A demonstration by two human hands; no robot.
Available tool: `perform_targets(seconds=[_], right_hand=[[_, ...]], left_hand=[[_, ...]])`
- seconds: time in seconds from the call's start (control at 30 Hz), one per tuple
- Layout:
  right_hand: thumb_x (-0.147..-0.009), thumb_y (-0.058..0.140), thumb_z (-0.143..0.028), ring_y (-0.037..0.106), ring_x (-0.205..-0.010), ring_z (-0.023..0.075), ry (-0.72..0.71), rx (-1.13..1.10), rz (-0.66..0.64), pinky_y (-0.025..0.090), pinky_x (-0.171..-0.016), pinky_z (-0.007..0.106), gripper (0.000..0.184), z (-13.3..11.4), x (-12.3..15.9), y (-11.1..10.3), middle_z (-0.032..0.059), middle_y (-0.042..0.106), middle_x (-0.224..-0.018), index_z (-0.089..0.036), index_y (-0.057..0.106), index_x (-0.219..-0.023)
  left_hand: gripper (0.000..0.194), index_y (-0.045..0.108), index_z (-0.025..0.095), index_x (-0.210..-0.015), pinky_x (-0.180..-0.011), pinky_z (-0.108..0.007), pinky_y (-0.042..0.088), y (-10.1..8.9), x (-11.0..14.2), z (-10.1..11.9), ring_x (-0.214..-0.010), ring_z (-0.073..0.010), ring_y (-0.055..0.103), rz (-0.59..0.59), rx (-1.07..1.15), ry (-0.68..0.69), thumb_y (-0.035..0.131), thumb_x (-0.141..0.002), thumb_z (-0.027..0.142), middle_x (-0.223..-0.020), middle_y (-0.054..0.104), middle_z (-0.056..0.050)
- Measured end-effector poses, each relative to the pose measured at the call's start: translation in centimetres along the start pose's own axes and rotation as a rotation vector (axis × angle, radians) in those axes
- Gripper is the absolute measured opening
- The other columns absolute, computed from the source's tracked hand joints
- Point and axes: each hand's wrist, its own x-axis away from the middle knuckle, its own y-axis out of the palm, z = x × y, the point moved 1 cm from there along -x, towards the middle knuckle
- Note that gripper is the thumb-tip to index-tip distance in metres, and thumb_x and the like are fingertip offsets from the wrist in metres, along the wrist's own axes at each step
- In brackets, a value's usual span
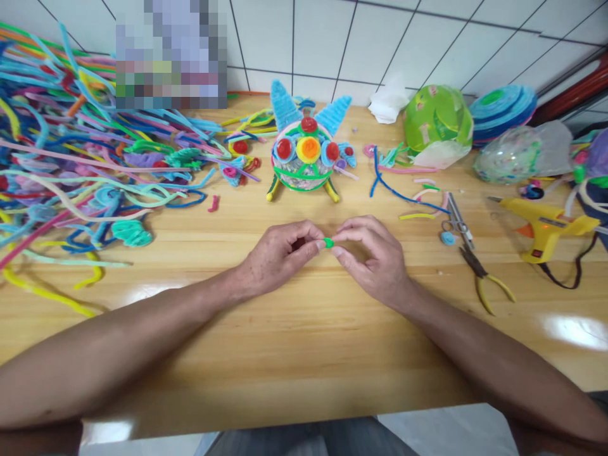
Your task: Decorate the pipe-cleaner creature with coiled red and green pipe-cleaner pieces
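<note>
Between my fingertips, over the middle of the table, is a small curled green pipe cleaner (329,242). My left hand (287,256) pinches its left side between thumb and forefinger. From the right, the thumb and forefinger of my right hand (373,256) close on its other side. Just beyond both hands stands a round craft figure (304,172) with blue pointed ears, red and yellow coiled discs, green bands and yellow-and-dark legs. A short red pipe cleaner piece (213,203) lies to the left of my hands.
A large heap of coloured pipe cleaners (142,158) covers the left. To the right lie scissors (456,223), pliers (482,275) and a yellow glue gun (541,221) with its cord. Behind them sit a green wrapped ball (439,123) and a blue coiled disc (508,111).
</note>
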Motion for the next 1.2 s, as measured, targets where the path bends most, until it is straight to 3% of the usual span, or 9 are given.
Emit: perform_targets(seconds=[0.2, 0.77, 1.2], right_hand=[[-0.095, 0.072, -0.025, 0.071, -0.101, 0.0247, -0.009, 0.028, 0.005, 0.059, -0.089, 0.045, 0.017, -0.03, 0.03, 0.05, 0.0065, 0.075, -0.107, -0.030, 0.072, -0.112], [-0.094, 0.072, -0.022, 0.072, -0.094, 0.0224, 0.010, -0.017, 0.003, 0.057, -0.085, 0.040, 0.008, -0.21, -0.24, 0.15, 0.0042, 0.075, -0.097, -0.027, 0.070, -0.099], [-0.091, 0.071, -0.016, 0.070, -0.086, 0.0194, 0.038, -0.069, -0.032, 0.056, -0.079, 0.035, 0.012, -0.13, -0.25, 0.12, 0.0020, 0.073, -0.091, -0.025, 0.065, -0.096]], left_hand=[[0.021, 0.068, 0.016, -0.090, -0.061, -0.023, 0.040, 0.04, 0.02, 0.02, -0.065, -0.0105, 0.048, 0.004, 0.019, 0.012, 0.062, -0.101, 0.032, -0.073, 0.060, 0.001], [0.019, 0.069, 0.015, -0.091, -0.060, -0.022, 0.040, 0.05, 0.03, -0.09, -0.064, -0.0093, 0.049, 0.006, -0.017, 0.027, 0.061, -0.101, 0.029, -0.073, 0.059, 0.002], [0.010, 0.069, 0.015, -0.094, -0.062, -0.019, 0.045, 0.32, 0.32, -0.15, -0.067, -0.0086, 0.058, 0.053, -0.203, 0.278, 0.062, -0.101, 0.015, -0.079, 0.069, 0.001]])
